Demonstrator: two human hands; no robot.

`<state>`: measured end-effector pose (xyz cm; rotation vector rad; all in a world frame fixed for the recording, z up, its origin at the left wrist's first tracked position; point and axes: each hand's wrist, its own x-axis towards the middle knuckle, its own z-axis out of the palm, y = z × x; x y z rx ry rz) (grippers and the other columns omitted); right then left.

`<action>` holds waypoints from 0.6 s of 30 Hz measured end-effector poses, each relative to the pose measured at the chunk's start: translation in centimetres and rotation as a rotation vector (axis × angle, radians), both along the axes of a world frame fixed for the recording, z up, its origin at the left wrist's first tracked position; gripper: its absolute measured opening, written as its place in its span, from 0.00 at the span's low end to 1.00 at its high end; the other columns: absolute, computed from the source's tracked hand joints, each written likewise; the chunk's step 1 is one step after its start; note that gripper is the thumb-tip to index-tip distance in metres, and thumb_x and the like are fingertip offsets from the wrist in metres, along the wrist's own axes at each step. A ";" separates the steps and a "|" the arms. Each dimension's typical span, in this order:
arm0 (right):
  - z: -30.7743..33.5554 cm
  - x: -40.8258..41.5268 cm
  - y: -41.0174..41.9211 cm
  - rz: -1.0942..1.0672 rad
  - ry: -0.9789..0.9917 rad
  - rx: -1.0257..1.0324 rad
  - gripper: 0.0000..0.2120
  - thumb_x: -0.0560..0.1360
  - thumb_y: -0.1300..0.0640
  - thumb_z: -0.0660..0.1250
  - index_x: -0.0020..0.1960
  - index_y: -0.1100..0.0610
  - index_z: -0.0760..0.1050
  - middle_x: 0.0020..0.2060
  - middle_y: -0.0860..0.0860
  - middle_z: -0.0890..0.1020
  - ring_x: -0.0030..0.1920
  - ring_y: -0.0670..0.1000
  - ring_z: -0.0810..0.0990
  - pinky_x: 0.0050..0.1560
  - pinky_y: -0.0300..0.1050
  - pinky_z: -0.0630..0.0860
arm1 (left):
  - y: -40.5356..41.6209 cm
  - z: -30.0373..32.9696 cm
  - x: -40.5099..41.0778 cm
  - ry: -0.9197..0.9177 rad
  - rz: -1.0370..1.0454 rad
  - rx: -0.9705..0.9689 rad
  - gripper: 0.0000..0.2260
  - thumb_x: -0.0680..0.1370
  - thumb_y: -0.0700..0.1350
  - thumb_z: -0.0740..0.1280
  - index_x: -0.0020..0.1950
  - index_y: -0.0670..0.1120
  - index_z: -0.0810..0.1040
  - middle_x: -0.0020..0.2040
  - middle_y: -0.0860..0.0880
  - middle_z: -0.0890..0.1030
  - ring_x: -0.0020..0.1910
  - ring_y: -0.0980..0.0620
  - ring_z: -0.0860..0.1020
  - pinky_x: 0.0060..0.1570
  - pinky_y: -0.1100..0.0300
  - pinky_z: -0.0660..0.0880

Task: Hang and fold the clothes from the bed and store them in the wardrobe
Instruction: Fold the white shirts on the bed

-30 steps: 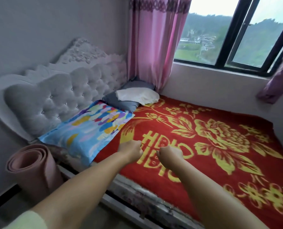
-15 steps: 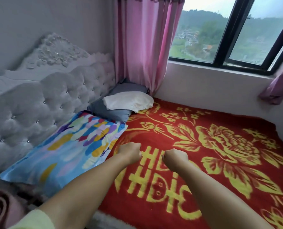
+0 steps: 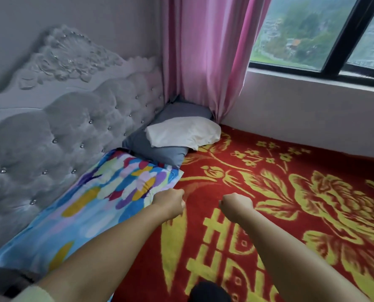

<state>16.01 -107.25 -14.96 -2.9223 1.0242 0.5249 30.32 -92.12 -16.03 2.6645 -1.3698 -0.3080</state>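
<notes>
Bedroom corner: red blanket covers the bed, pillows at 10 o'clock. No loose clothes or wardrobe in view, so progress unclear. Left hand and right hand fisted, holding nothing.

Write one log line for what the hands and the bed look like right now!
left hand: fist, empty | right hand: fist, empty | both over red blanket | colourful pillow at left | clothes: none seen

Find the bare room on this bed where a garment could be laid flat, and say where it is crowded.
Free: the red blanket from the colourful pillow across to the window wall. Crowded: the headboard side, where the grey pillow carries a white pillow.
</notes>
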 end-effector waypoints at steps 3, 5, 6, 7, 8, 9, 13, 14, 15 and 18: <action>-2.0 4.2 -2.6 -0.005 -0.024 0.067 0.15 0.82 0.54 0.54 0.47 0.56 0.78 0.40 0.48 0.79 0.40 0.52 0.81 0.34 0.43 0.74 | -0.6 -1.4 3.9 -0.025 0.046 0.068 0.15 0.79 0.46 0.55 0.62 0.47 0.74 0.58 0.46 0.79 0.54 0.44 0.77 0.41 0.56 0.68; -4.2 8.0 -5.0 0.017 -0.038 0.109 0.15 0.82 0.54 0.54 0.53 0.56 0.79 0.49 0.50 0.81 0.49 0.54 0.82 0.40 0.45 0.76 | -1.8 -2.8 7.6 -0.020 0.083 0.119 0.15 0.80 0.46 0.55 0.64 0.48 0.73 0.60 0.46 0.78 0.55 0.43 0.77 0.43 0.56 0.68; -5.2 9.8 -6.1 0.024 -0.049 0.124 0.14 0.81 0.54 0.55 0.54 0.56 0.79 0.51 0.50 0.82 0.51 0.54 0.81 0.42 0.46 0.76 | -2.7 -3.4 9.4 -0.027 0.101 0.140 0.15 0.80 0.46 0.55 0.64 0.49 0.73 0.61 0.46 0.77 0.56 0.43 0.76 0.44 0.56 0.69; -6.5 12.1 -7.9 0.028 -0.063 0.142 0.14 0.81 0.54 0.55 0.55 0.56 0.79 0.52 0.50 0.82 0.52 0.55 0.81 0.43 0.47 0.76 | -4.3 -4.1 11.8 -0.037 0.114 0.169 0.15 0.80 0.46 0.54 0.64 0.49 0.73 0.61 0.46 0.77 0.56 0.43 0.76 0.44 0.56 0.69; -7.6 13.7 -9.2 0.025 -0.078 0.160 0.14 0.81 0.54 0.55 0.55 0.55 0.78 0.53 0.51 0.82 0.52 0.55 0.81 0.43 0.47 0.75 | -5.6 -4.7 13.7 -0.051 0.123 0.195 0.15 0.80 0.45 0.54 0.64 0.48 0.73 0.61 0.46 0.77 0.56 0.43 0.76 0.43 0.57 0.68; -8.9 15.2 -10.6 0.028 -0.087 0.182 0.14 0.81 0.54 0.55 0.56 0.55 0.78 0.53 0.51 0.82 0.52 0.55 0.81 0.43 0.47 0.75 | -7.3 -5.4 15.5 -0.051 0.127 0.211 0.15 0.80 0.45 0.54 0.64 0.48 0.72 0.60 0.46 0.77 0.56 0.43 0.76 0.42 0.57 0.67; -15.2 20.1 -17.3 0.001 -0.024 0.246 0.14 0.81 0.56 0.55 0.56 0.55 0.78 0.51 0.50 0.81 0.51 0.55 0.81 0.40 0.46 0.73 | -15.6 -9.8 21.0 0.007 0.138 0.267 0.14 0.80 0.45 0.55 0.63 0.48 0.73 0.60 0.46 0.77 0.56 0.43 0.76 0.43 0.57 0.67; -17.7 21.7 -19.8 -0.006 0.003 0.254 0.13 0.80 0.57 0.55 0.55 0.56 0.77 0.51 0.50 0.81 0.51 0.55 0.81 0.40 0.46 0.73 | -18.4 -12.0 22.7 0.020 0.130 0.273 0.14 0.79 0.45 0.55 0.63 0.48 0.73 0.60 0.46 0.77 0.56 0.43 0.76 0.43 0.57 0.67; -18.9 22.6 -21.2 -0.019 0.010 0.266 0.13 0.80 0.58 0.55 0.56 0.57 0.77 0.51 0.51 0.81 0.51 0.55 0.81 0.40 0.46 0.73 | -19.9 -13.1 23.4 0.021 0.120 0.273 0.15 0.79 0.45 0.55 0.64 0.48 0.73 0.60 0.46 0.77 0.57 0.43 0.76 0.45 0.56 0.68; -24.2 26.1 -26.0 -0.033 -0.023 0.297 0.15 0.80 0.56 0.53 0.62 0.57 0.73 0.58 0.55 0.75 0.59 0.58 0.75 0.49 0.52 0.74 | -24.9 -17.5 26.7 0.000 0.092 0.264 0.15 0.79 0.44 0.56 0.64 0.47 0.73 0.61 0.45 0.77 0.59 0.42 0.75 0.51 0.52 0.71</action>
